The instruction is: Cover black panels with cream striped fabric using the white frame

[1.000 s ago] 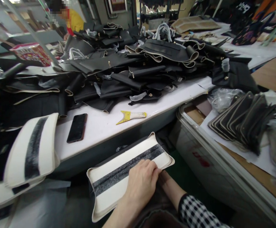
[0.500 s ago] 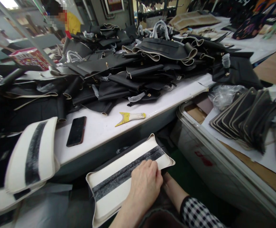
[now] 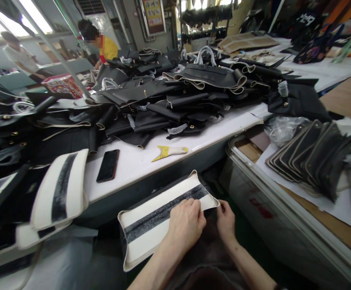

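A cream panel with a dark strip down its middle (image 3: 151,219) lies below the table edge in front of me. My left hand (image 3: 186,225) rests on its right half, fingers curled over the near edge. My right hand (image 3: 226,219) pinches the panel's right corner from below. A similar cream panel with a dark strip (image 3: 61,189) lies on a stack at the left.
A white table (image 3: 133,161) carries a black phone (image 3: 108,165), a yellow scraper (image 3: 169,152) and a big heap of black leather pieces (image 3: 169,96). A stack of black flat pieces (image 3: 311,153) sits on a bench at right. Two people stand far back left.
My right hand has come out from under the panel and now grips its right corner. The view has tilted up and shifted slightly right.
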Demonstrator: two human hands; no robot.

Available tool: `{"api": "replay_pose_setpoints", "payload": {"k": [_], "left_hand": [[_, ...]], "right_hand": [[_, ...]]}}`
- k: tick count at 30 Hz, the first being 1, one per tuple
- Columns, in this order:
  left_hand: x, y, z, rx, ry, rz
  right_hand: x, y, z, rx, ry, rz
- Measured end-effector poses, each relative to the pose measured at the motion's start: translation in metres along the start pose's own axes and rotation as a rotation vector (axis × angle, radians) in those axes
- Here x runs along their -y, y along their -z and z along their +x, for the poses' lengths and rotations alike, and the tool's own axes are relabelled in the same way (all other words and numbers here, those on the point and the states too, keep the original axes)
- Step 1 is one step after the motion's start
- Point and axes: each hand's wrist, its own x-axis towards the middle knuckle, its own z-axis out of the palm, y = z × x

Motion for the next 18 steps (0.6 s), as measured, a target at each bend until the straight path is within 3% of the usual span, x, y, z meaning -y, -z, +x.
{"api": "replay_pose_setpoints", "payload": {"k": [1,3,5,7,13,18], "left_hand": [[-0.001,0.001,-0.001,-0.004,0.001,0.000],[-0.001,0.002,-0.002,-0.005,-0.002,-0.001],[-0.001,0.002,-0.003,-0.009,-0.003,0.004],[0.000,0.001,-0.004,-0.014,-0.002,0.012],[0.002,0.000,-0.011,-0.044,-0.003,-0.025],[0.001,0.007,-0.036,-0.106,0.027,-0.193]], "right_hand": [[0.003,0.005,-0.005,-0.103,0.015,-0.004],[0.012,0.014,-0.019,-0.254,0.182,-0.022],[0.023,0.018,-0.032,-0.272,0.441,-0.070],[0.032,0.018,-0.036,-0.217,0.604,-0.156],[0.036,0.004,-0.023,-0.231,0.684,-0.390],[0.034,0.000,-0.023,-0.260,0.704,-0.458]]}}
